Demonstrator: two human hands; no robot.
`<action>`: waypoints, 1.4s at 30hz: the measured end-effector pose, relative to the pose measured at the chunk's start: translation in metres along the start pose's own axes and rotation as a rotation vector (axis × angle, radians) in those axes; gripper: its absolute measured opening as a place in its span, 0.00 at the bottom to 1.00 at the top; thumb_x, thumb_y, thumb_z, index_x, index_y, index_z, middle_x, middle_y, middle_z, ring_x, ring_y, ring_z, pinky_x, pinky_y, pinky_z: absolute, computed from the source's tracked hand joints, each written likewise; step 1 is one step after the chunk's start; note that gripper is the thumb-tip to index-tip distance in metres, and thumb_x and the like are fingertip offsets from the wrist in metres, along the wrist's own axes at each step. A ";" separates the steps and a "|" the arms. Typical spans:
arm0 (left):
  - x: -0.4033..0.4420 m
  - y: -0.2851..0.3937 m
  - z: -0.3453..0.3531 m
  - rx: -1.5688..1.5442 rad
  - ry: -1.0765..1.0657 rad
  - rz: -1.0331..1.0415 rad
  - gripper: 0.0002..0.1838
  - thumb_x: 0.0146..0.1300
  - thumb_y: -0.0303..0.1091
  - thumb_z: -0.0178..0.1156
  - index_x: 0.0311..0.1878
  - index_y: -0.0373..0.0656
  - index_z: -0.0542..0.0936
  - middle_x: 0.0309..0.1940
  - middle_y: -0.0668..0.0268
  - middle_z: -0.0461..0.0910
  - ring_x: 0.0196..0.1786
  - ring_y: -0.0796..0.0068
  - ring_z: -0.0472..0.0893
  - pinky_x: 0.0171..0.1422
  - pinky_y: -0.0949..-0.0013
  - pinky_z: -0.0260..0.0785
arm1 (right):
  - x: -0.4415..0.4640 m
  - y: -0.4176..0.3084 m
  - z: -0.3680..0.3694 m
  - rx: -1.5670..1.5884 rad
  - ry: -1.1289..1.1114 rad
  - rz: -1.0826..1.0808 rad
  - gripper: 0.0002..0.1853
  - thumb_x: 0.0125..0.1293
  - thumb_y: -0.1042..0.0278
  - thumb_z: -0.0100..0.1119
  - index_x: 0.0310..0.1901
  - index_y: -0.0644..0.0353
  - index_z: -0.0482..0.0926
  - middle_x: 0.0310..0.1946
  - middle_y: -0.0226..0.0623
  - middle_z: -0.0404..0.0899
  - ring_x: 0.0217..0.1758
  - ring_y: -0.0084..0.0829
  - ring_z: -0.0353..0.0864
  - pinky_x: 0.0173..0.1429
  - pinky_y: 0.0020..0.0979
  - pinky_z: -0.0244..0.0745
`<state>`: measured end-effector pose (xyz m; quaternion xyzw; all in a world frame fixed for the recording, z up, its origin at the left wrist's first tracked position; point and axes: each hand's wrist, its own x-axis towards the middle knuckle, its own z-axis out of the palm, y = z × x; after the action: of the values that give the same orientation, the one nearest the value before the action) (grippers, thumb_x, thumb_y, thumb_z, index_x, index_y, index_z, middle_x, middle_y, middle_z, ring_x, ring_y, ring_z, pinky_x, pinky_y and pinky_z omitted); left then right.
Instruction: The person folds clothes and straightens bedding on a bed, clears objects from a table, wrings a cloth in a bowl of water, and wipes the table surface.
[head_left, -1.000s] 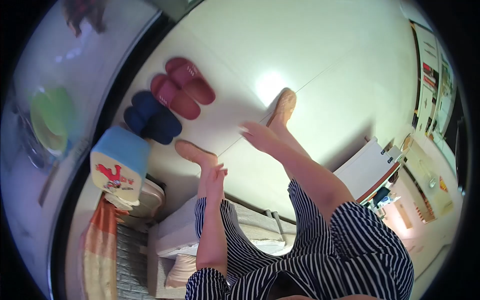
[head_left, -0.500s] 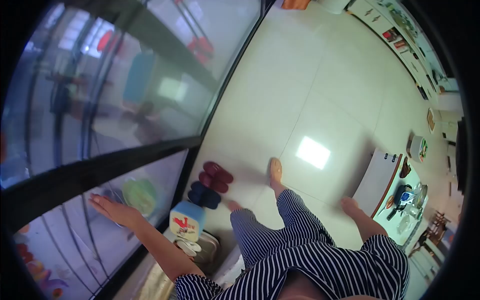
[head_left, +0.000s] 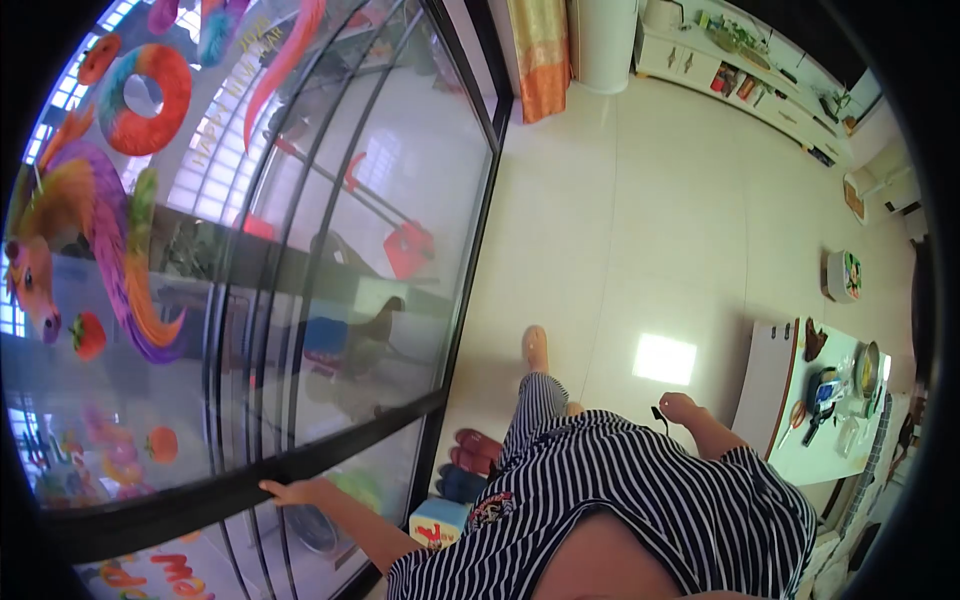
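Note:
My left hand (head_left: pixel 290 492) reaches out to the dark frame bar (head_left: pixel 345 440) of a glass sliding door (head_left: pixel 400 330). Its fingers are stretched out, with the tips at the bar's lower edge. Low at my right side, my right hand (head_left: pixel 682 408) is closed on a small black object with a thin cord (head_left: pixel 658 413); most of it is hidden in the fist. Colourful stickers, among them a horse-like figure (head_left: pixel 110 240), cover the upper glass. Through the pane a red dustpan (head_left: pixel 408 250) with a long handle shows.
Red slippers (head_left: pixel 478 448), dark blue slippers (head_left: pixel 460 484) and a blue stool (head_left: pixel 438 520) stand beside the door. A table (head_left: pixel 825 420) with scissors, a pan and other items is at my right. Further off are a white bin (head_left: pixel 842 276), a low cabinet (head_left: pixel 740 80) and an orange curtain (head_left: pixel 540 70).
My left hand has gone from in front of the lower pane to the door's frame bar. The view has shifted, showing more stickers. A black object now shows at my right hand.

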<state>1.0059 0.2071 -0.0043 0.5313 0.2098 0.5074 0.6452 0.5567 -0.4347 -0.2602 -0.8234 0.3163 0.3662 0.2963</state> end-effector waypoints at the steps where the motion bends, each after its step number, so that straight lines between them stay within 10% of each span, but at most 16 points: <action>1: -0.006 0.004 0.008 0.014 0.088 -0.026 0.39 0.66 0.52 0.64 0.64 0.24 0.67 0.59 0.39 0.72 0.56 0.51 0.79 0.60 0.54 0.77 | 0.034 0.008 -0.008 -0.157 -0.008 -0.081 0.17 0.68 0.61 0.47 0.46 0.59 0.84 0.49 0.49 0.84 0.54 0.50 0.82 0.61 0.46 0.75; 4: -0.004 0.001 0.016 -0.073 0.198 -0.111 0.35 0.73 0.56 0.47 0.67 0.31 0.72 0.65 0.49 0.73 0.61 0.55 0.78 0.70 0.54 0.68 | 0.067 -0.049 -0.093 -0.119 0.107 -0.069 0.17 0.70 0.59 0.46 0.48 0.58 0.82 0.48 0.47 0.85 0.52 0.49 0.83 0.58 0.46 0.77; 10: 0.014 -0.015 0.014 -0.262 0.342 -0.138 0.31 0.69 0.52 0.51 0.64 0.36 0.76 0.61 0.53 0.77 0.59 0.56 0.80 0.69 0.54 0.70 | 0.127 -0.169 -0.189 0.364 0.318 -0.192 0.15 0.72 0.61 0.55 0.54 0.60 0.80 0.42 0.46 0.85 0.37 0.32 0.87 0.46 0.35 0.81; 16: -0.045 0.041 0.075 -0.131 0.494 -0.226 0.30 0.71 0.56 0.50 0.64 0.42 0.78 0.63 0.58 0.77 0.62 0.56 0.79 0.68 0.52 0.71 | 0.137 -0.215 -0.209 -0.020 0.084 -0.388 0.17 0.70 0.58 0.48 0.51 0.57 0.81 0.48 0.49 0.84 0.53 0.48 0.83 0.59 0.44 0.76; 35: -0.152 0.003 0.199 -0.036 0.194 -0.103 0.27 0.70 0.54 0.52 0.59 0.42 0.79 0.57 0.56 0.80 0.57 0.58 0.80 0.62 0.55 0.72 | 0.212 0.044 -0.370 0.188 0.331 0.099 0.17 0.66 0.62 0.49 0.44 0.60 0.85 0.47 0.51 0.85 0.53 0.50 0.83 0.59 0.46 0.77; 37: -0.169 0.001 0.213 -0.008 0.154 -0.105 0.27 0.70 0.54 0.52 0.60 0.42 0.79 0.57 0.55 0.80 0.57 0.57 0.80 0.62 0.55 0.72 | 0.235 0.070 -0.366 0.201 0.427 0.054 0.14 0.66 0.64 0.51 0.44 0.61 0.84 0.34 0.47 0.86 0.32 0.38 0.87 0.45 0.40 0.81; 42: -0.219 -0.017 0.253 0.066 0.047 -0.164 0.26 0.71 0.52 0.52 0.60 0.41 0.78 0.57 0.54 0.80 0.57 0.56 0.80 0.62 0.55 0.72 | 0.272 0.084 -0.344 0.141 0.364 0.023 0.14 0.66 0.64 0.51 0.41 0.62 0.84 0.26 0.43 0.85 0.26 0.35 0.87 0.41 0.39 0.82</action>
<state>1.1315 -0.1036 0.0095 0.5214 0.2840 0.4581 0.6616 0.7817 -0.8174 -0.3053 -0.8495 0.3990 0.1916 0.2870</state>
